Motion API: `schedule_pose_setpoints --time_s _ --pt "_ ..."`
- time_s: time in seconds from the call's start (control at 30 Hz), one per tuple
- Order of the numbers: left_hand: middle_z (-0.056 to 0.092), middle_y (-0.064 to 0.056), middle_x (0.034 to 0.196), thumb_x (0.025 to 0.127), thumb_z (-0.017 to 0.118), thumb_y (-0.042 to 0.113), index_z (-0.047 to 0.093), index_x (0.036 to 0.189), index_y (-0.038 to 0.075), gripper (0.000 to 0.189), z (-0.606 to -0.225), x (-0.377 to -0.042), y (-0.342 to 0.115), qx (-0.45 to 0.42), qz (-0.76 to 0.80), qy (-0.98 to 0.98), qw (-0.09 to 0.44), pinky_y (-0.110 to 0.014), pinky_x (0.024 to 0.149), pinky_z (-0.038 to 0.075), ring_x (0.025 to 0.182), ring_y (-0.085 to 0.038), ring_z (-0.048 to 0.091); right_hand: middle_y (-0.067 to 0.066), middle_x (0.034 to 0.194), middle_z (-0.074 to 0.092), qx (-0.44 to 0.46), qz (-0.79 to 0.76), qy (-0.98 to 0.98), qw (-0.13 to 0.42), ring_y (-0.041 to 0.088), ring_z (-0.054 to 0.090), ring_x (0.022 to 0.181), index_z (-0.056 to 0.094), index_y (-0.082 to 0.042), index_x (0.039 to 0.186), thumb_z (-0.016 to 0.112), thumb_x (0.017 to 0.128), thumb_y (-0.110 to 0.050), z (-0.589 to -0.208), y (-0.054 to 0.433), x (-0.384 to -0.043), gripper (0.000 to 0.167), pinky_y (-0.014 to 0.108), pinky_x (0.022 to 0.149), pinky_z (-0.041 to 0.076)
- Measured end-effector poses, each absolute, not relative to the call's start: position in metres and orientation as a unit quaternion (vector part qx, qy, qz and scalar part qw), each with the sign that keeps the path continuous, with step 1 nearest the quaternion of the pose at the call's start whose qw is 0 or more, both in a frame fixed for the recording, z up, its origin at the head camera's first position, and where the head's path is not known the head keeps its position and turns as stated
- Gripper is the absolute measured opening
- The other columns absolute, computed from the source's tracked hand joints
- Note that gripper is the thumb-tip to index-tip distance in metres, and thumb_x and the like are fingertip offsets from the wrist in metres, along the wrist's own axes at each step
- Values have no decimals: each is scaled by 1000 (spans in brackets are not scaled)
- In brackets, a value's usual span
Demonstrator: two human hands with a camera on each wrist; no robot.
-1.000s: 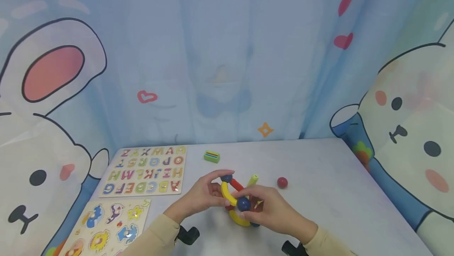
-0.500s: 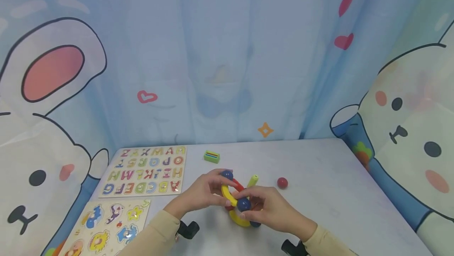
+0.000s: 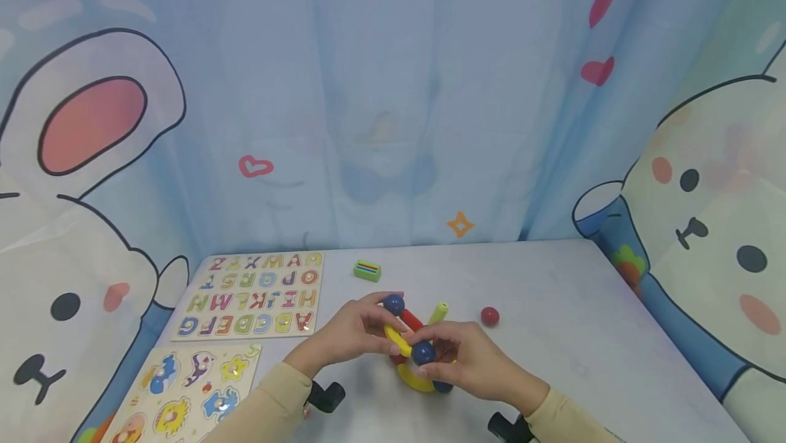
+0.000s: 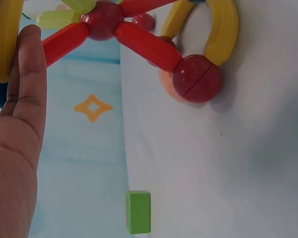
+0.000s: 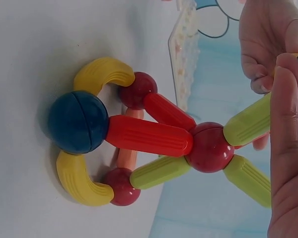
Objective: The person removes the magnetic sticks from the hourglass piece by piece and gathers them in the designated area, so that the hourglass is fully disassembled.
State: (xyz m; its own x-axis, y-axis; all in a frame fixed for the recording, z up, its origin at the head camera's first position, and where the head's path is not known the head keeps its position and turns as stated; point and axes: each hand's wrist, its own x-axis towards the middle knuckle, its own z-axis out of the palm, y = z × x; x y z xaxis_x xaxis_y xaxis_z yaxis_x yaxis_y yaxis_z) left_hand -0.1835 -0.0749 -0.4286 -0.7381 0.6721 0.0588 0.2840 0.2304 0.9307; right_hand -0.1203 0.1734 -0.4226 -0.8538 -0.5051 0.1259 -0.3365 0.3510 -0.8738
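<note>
A magnetic ball-and-rod model stands on the table between the hands, with a red centre ball [image 5: 211, 147] on red and light green rods. Its base has yellow curved rods [image 3: 414, 379], a blue ball [image 5: 78, 122] and red balls. My left hand [image 3: 346, 334] pinches an upper yellow curved rod [image 3: 398, 340] between thumb and fingers, close beside an upper blue ball [image 3: 394, 304]. With thumb and fingers, my right hand [image 3: 475, 364] grips another blue ball [image 3: 424, 353] at that rod's near end. The hands hide part of the model's top.
A loose red ball [image 3: 489, 316] lies right of the model. Behind it sits a small green striped block [image 3: 367, 270]. To the left lie an alphabet puzzle board [image 3: 248, 296] and a picture puzzle board [image 3: 202, 388]. A printed curtain [image 3: 381, 102] hangs behind the table.
The upper yellow curved rod has turned in my left hand and looks flatter. My left index finger has drawn back, uncovering more of the upper blue ball. My right hand keeps its grip.
</note>
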Motion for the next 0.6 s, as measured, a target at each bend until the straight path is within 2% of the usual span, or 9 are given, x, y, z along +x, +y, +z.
schedule_pose_setpoints --time_s 0.13,0.3,0.6 --pt "41 0 153 84 82 16 78 109 17 26 -428 -183 -75 307 539 763 183 -30 95 51 125 -19 52 -6 108 70 -264 -515 811 81 18 66 84 70 -24 118 82 84 -19 -424 174 -121 36 32 75 58" --pt "43 2 151 84 82 15 75 117 19 34 -428 -183 -75 300 547 759 187 -31 92 52 116 -20 56 -6 108 69 -273 -515 809 75 18 66 85 70 -23 119 82 85 -21 -425 174 -122 36 32 75 59" --pt "46 5 148 85 81 14 76 115 18 31 -430 -184 -75 296 556 753 189 -31 92 52 117 -17 55 -5 110 70 -270 -523 804 83 18 67 86 70 -21 120 80 86 -26 -424 175 -121 36 33 76 59"
